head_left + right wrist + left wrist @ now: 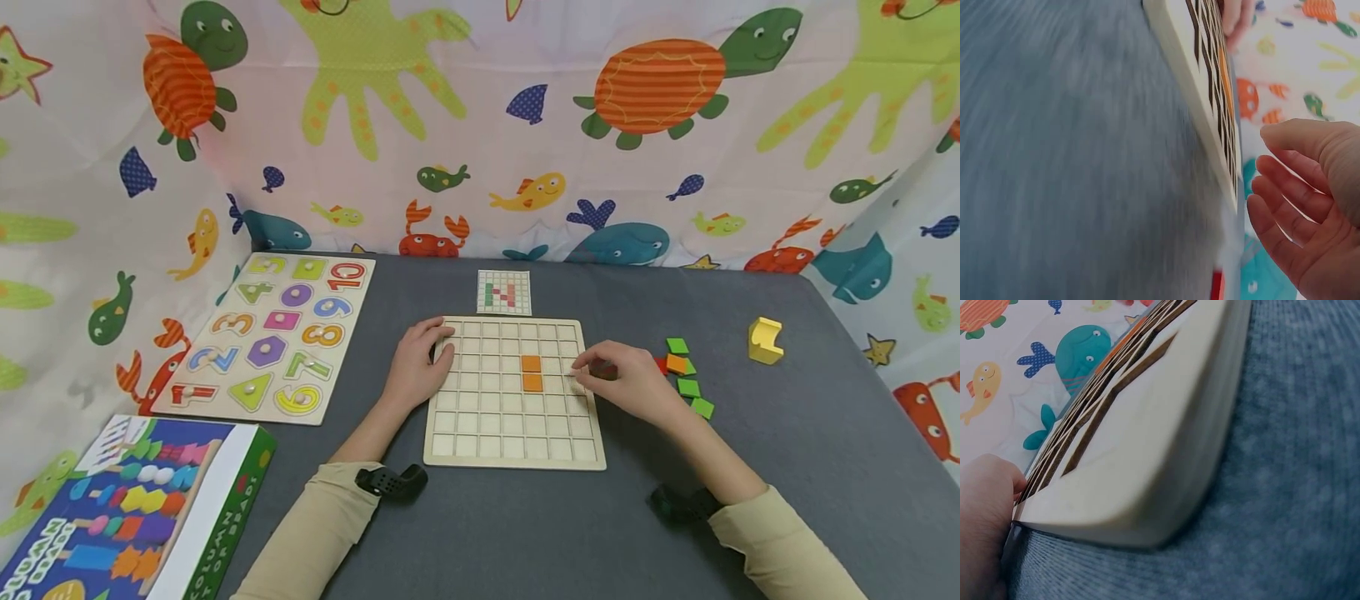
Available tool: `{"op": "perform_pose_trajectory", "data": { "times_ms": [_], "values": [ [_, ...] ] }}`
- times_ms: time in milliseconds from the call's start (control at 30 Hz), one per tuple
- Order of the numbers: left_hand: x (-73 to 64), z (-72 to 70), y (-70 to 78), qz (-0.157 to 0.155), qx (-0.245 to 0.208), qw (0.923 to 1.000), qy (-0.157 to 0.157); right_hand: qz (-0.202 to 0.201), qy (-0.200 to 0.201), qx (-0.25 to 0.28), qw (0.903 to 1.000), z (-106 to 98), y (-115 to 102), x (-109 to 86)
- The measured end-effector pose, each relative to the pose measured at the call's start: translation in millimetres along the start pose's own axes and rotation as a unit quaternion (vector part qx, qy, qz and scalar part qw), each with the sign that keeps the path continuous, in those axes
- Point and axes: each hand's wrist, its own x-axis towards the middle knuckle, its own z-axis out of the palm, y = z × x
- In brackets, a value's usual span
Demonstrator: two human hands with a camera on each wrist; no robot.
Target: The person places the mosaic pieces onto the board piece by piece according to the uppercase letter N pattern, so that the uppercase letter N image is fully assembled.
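A square wooden grid board (pixel 480 450) lies on the table, with two orange square tiles (pixel 532 372) one above the other in its cells. My left hand (pixel 417 367) rests on the board's left edge near the far corner, thumb and fingers touching it. In the left wrist view part of this hand (pixel 988 512) shows beside the board's edge. At the board's right edge is my right hand (pixel 622 377), fingers bent loosely. The right wrist view shows its thumb and fingertips apart, with nothing seen between them. A small pattern card (pixel 504 292) lies just beyond the board.
Several green tiles (pixel 687 387), an orange tile (pixel 677 364) and a partly hidden red one lie right of the right hand. Farther right stands a yellow block (pixel 765 342) with a curved cutout. A number-and-shape puzzle (pixel 225 354) and a toy box (pixel 225 517) lie left.
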Motion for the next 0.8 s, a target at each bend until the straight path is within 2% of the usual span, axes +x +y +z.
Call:
{"op": "perform_pose_trajectory", "data": {
  "times_ms": [200,533,800],
  "values": [
    [-0.4,-2.7,0.8,-0.005,0.005,1.0000,-0.001,0.030,0.023,-0.033,0.9988,-23.9,22.2,-19.0],
    [-0.7,-1.9,-0.1,-0.012,0.008,0.9999,-0.002,0.091,0.045,-0.083,0.9914,-63.7,61.7,-46.4],
    [-0.3,0.3,-1.5,0.001,0.006,1.0000,-0.001,0.116,0.023,-0.082,0.9896,-74.5,78.9,-52.6]
  ]
}}
